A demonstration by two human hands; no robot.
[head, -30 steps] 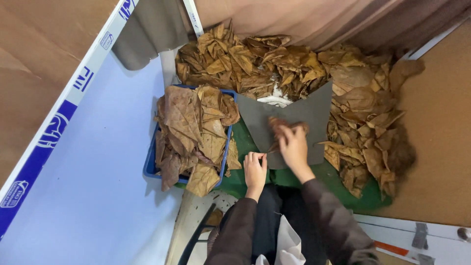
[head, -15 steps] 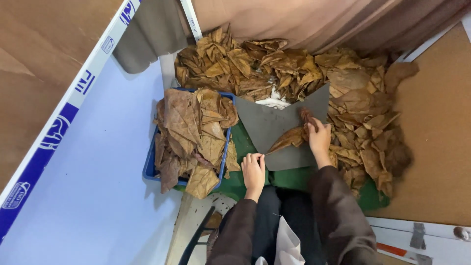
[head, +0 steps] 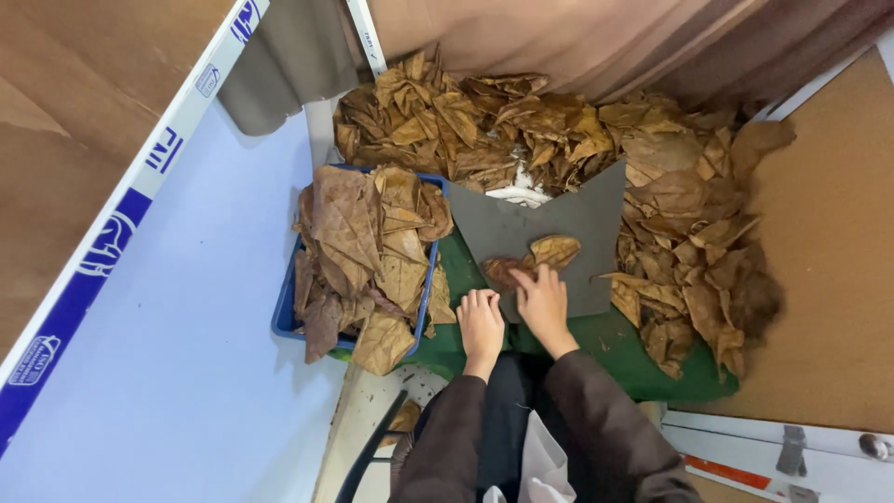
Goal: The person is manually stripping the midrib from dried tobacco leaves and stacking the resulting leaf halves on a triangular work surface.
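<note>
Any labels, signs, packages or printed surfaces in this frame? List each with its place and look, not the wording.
Printed band: runs diagonally along the left edge of the pale blue surface; white strip with blue blocks and marks.
Narrow white strap: top centre, hanging over grey cloth; small blue print.
Red-orange strip: bottom right, on a white panel; a thin bar, too small to make out further.
No screens or packages show.

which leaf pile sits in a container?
The left pile, heaped in the blue bin. The big pile along the back and right lies loose, with no container. One leaf lies on the grey board.
</note>
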